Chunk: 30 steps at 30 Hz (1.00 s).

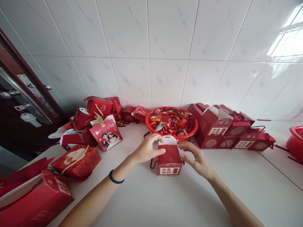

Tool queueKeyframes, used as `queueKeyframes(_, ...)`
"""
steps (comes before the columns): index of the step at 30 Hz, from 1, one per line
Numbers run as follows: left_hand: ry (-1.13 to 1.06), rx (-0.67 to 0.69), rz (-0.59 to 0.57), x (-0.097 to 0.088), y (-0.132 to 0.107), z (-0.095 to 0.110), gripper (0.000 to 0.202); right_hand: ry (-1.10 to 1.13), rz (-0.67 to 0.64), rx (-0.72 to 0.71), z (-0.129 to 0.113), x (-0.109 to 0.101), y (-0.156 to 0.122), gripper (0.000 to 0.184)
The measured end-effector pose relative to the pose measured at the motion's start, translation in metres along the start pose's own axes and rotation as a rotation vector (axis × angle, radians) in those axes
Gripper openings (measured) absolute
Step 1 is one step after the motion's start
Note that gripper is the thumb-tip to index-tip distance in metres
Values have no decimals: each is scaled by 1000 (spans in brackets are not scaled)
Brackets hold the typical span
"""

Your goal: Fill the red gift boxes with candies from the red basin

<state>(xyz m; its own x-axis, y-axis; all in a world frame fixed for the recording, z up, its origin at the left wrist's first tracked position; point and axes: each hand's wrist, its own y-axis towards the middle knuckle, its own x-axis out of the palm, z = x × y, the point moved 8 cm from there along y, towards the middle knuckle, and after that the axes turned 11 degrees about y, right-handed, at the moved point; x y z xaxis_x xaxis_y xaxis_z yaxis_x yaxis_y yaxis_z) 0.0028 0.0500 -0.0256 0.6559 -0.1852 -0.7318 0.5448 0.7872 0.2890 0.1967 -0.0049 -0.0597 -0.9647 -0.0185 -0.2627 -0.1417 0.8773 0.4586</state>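
A small red cardboard gift box [169, 157] stands on the white table in front of me, its top panels folded inward and a white-lined flap [168, 140] raised at the back. White panels with red characters mark its front, and red cord hangs by its sides. My left hand [148, 148] grips the box's upper left, thumb across the top and index finger by the raised flap. At the upper right edge, my right hand [196, 159] has its thumb and fingers apart, with the fingertips against or close to the box.
Behind the box, a red plastic basin [148, 126] holds many wrapped sweets. Similar red boxes [216, 123] are stacked at the right. Assorted red gift boxes and bags [77, 160] crowd the left. Another red basin [294, 142] sits at the far right. A tiled wall [170, 82] borders the table.
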Motion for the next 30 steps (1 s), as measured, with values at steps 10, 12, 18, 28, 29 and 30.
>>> queueKeyframes(10,-32,66,-24,3,-2,5,48,82,-36,120,18,8,-1,37)
queueKeyframes(12,-27,69,-44,4,-3,5,60,91,-27,139,21,7,-2,39)
queueKeyframes(18,-11,136,-241,9,-6,16,45,94,-89,157,22,11,-1,41)
queueKeyframes(28,54,100,-244,11,-8,15,33,168,-79,285,32,12,-2,57)
queueKeyframes(29,56,89,-228,11,-7,13,32,169,-62,302,34,11,-2,58)
queueKeyframes(30,57,77,-217,12,-7,12,33,170,-48,313,36,10,-2,58)
